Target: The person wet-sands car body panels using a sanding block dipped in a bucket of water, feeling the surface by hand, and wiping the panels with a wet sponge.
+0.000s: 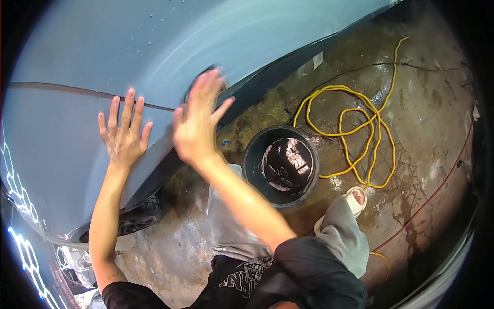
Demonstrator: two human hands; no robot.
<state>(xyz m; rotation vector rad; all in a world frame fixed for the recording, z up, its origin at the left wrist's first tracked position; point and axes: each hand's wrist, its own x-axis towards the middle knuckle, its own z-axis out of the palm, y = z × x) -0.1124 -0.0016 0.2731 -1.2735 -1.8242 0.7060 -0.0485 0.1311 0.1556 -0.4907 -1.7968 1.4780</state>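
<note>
A blue-grey car body (118, 51) fills the upper left, with water drops on its upper part and a dark seam across it. My left hand (124, 131) lies on the panel at the seam, fingers spread, palm towards the surface. To its right, my right hand (199, 121) is blurred by motion, with its thumb apart from the other fingers. A dark object, partly hidden, shows behind the fingers of that hand; whether they touch it is unclear. Neither hand visibly holds anything.
A black bucket (252, 170) with dark liquid stands on the wet floor (427, 134) below the car. A yellow cord (394, 154) lies in loops right of it, and a thin red hose (424, 209) crosses farther right. My sandalled foot (356, 201) is beside the bucket.
</note>
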